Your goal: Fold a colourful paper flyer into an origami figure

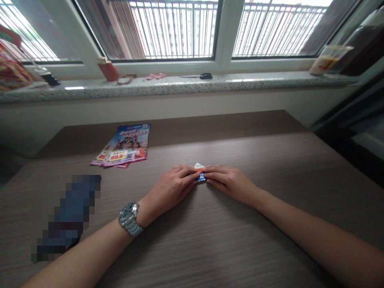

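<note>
A small folded piece of printed paper lies on the table, white at its pointed far tip, with orange and blue below. My left hand presses its left side with the fingers held together. From the right, my right hand does the same, its fingertips on the paper's right edge. The fingers of both hands cover much of the paper, and the thumbs are partly hidden. A metal watch is on my left wrist.
Several printed flyers overlap on the table at the far left. A blurred-out dark blue object lies beside my left forearm. On the granite windowsill are scissors, pink items, a reddish container and a plastic cup.
</note>
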A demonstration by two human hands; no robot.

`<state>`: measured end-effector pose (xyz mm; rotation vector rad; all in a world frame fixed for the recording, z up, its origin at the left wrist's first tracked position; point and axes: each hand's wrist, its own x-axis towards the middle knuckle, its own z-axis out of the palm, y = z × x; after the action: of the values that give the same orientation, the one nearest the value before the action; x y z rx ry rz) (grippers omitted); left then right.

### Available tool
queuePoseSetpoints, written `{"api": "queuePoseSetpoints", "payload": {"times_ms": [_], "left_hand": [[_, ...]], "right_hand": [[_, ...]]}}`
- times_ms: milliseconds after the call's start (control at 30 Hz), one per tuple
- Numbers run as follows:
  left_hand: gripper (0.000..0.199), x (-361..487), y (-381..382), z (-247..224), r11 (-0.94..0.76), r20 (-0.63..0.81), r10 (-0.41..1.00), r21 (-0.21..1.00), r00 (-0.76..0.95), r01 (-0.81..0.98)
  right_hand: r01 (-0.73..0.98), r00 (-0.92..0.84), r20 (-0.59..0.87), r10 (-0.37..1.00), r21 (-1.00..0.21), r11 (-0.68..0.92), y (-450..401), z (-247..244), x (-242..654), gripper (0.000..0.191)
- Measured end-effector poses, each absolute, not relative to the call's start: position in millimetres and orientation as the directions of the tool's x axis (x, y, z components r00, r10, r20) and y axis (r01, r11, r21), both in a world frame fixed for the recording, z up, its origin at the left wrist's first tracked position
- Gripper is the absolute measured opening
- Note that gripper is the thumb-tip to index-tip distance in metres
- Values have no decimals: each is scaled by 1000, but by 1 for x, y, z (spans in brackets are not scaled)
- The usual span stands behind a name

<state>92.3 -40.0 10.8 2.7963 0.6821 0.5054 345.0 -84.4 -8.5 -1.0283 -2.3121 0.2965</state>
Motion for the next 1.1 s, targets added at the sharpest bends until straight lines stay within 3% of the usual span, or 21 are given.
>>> {"api": "queuePoseSetpoints", "payload": {"times_ms": [1100], "left_hand": [[24, 92, -43, 8, -869, 312, 493, 216, 812, 445]], "right_hand": [[638, -513, 429, 744, -389, 664, -88, -5, 339, 21]]}}
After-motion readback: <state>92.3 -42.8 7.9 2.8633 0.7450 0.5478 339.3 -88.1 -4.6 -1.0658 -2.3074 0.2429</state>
